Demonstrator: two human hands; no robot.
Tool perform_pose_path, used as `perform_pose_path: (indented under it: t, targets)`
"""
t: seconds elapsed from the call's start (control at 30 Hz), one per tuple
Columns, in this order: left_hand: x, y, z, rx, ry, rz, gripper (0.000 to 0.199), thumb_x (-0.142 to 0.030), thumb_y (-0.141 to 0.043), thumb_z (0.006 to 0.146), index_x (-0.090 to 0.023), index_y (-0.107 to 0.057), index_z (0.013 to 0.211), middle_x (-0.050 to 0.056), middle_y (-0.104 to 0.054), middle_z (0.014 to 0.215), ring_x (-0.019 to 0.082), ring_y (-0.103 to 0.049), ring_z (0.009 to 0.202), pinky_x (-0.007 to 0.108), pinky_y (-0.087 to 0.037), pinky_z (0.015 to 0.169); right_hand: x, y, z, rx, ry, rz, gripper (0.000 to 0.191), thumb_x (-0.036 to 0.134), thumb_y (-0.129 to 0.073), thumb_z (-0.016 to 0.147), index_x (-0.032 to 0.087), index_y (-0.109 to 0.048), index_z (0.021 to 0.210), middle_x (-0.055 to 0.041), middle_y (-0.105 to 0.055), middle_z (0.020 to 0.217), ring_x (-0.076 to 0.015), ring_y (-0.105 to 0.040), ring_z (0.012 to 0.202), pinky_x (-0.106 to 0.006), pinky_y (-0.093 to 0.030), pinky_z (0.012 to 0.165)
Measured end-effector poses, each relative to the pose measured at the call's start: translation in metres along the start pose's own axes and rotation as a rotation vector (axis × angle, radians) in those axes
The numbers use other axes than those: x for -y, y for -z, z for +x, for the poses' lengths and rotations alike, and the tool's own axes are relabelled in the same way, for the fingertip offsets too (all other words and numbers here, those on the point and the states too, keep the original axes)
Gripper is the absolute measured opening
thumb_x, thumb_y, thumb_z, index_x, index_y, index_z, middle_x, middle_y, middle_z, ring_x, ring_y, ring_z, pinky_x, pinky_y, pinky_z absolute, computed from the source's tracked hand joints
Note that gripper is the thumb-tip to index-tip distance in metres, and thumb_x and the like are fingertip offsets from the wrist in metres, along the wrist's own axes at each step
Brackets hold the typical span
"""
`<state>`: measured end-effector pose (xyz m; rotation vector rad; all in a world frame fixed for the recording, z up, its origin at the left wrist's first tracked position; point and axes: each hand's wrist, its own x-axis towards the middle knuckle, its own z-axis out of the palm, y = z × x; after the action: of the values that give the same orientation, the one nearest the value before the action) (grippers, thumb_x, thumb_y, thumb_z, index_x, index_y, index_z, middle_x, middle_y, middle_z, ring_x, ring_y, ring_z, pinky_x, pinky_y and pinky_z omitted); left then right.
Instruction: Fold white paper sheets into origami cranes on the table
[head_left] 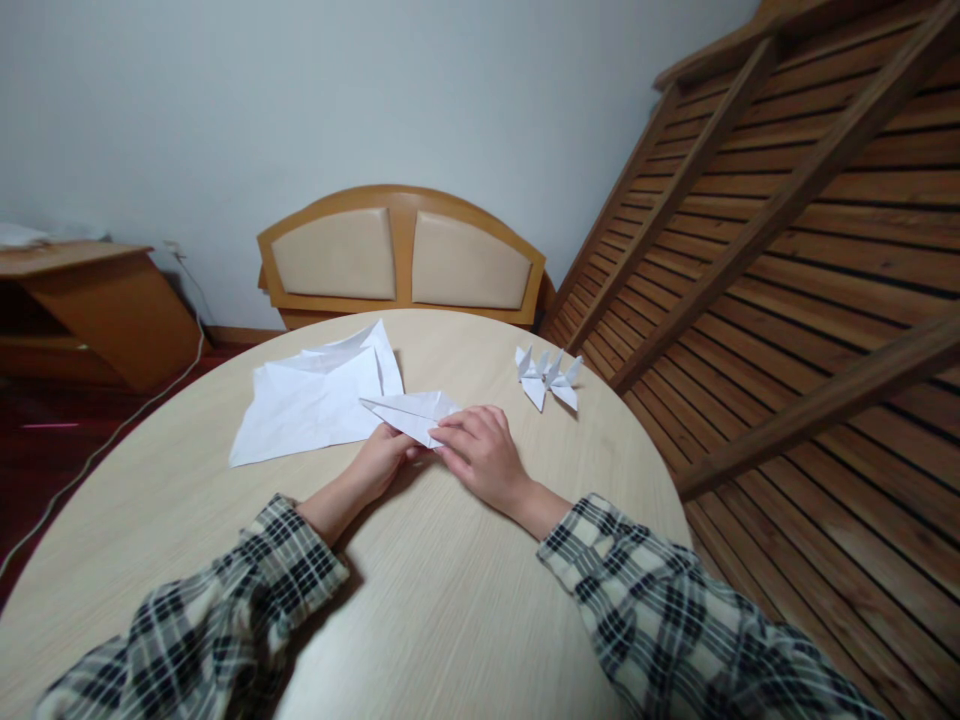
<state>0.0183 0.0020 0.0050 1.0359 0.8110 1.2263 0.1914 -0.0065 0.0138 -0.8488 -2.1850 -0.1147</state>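
Note:
A white sheet of folded paper [409, 408], narrowing to a point on its left, is held between both hands above the round table. My left hand [382, 462] grips its lower left edge, with the thumb on top and the other fingers mostly hidden. My right hand [481, 455] closes on the right end, its fingers bent over the paper. Left of the hands lies a loose stack of white paper sheets [307, 410]. Two small white origami cranes [547, 378] stand close together to the right, apart from my right hand.
The round pale wooden table [465, 620] fills the foreground. Behind it rises a headboard [403, 245] with two beige panels. Wooden slats [795, 250] lean along the right side. At the left are a wooden desk [97, 300] and a white cable [142, 410].

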Motion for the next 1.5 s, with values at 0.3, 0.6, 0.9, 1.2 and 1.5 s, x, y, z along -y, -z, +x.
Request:
perform_pose_path:
  t: [0.3, 0.6, 0.9, 1.2, 1.5]
  targets:
    - [-0.0006, -0.0007, -0.0001, 0.024, 0.004, 0.03, 0.013, -0.016, -0.071, 0.059, -0.011, -0.067, 0.07, 0.001, -0.059, 0.062, 0.007, -0.037, 0.05, 0.02, -0.028, 0.047, 0.0023, 0.0021, 0.0019, 0.02, -0.08, 0.041, 0.016, 0.032, -0.054, 0.092, 0.025, -0.068, 0.094, -0.0023, -0.068, 0.102, -0.0192, -0.055, 0.099, -0.038, -0.037, 0.091]
    - [-0.0036, -0.0024, -0.0028, 0.066, 0.052, 0.049, 0.011, -0.016, -0.071, 0.06, -0.011, -0.068, 0.069, 0.001, -0.06, 0.06, 0.007, -0.04, 0.049, 0.021, -0.03, 0.048, -0.0009, -0.0005, 0.0013, 0.008, -0.154, 0.043, 0.016, 0.029, -0.052, 0.093, 0.024, -0.068, 0.091, -0.0036, -0.067, 0.095, -0.02, -0.055, 0.096, -0.038, -0.037, 0.087]
    - [-0.0045, -0.0034, -0.0037, 0.067, 0.063, 0.078, 0.011, -0.017, -0.073, 0.06, -0.012, -0.067, 0.067, 0.0, -0.06, 0.057, 0.008, -0.046, 0.05, 0.021, -0.035, 0.049, -0.0019, -0.0014, 0.002, -0.001, -0.195, 0.042, 0.009, 0.026, -0.057, 0.09, 0.024, -0.066, 0.091, -0.0029, -0.067, 0.092, -0.0204, -0.055, 0.095, -0.037, -0.037, 0.086]
    - [-0.0024, -0.0019, -0.0041, 0.06, 0.056, 0.087, 0.011, -0.018, -0.074, 0.062, -0.012, -0.07, 0.071, 0.003, -0.066, 0.064, 0.01, -0.052, 0.055, 0.022, -0.04, 0.054, -0.0031, -0.0027, 0.0017, -0.025, -0.185, 0.043, 0.009, 0.026, -0.061, 0.087, 0.025, -0.07, 0.088, -0.0028, -0.066, 0.091, -0.0201, -0.054, 0.094, -0.037, -0.037, 0.085]
    - [-0.0044, -0.0029, -0.005, 0.083, 0.051, 0.093, 0.015, -0.019, -0.077, 0.062, -0.014, -0.072, 0.075, 0.004, -0.069, 0.071, 0.012, -0.057, 0.06, 0.023, -0.045, 0.057, -0.0001, -0.0011, 0.0028, -0.104, -0.24, 0.007, 0.016, 0.028, -0.066, 0.08, 0.024, -0.064, 0.095, -0.0068, -0.06, 0.108, -0.0235, -0.051, 0.105, -0.041, -0.039, 0.094]
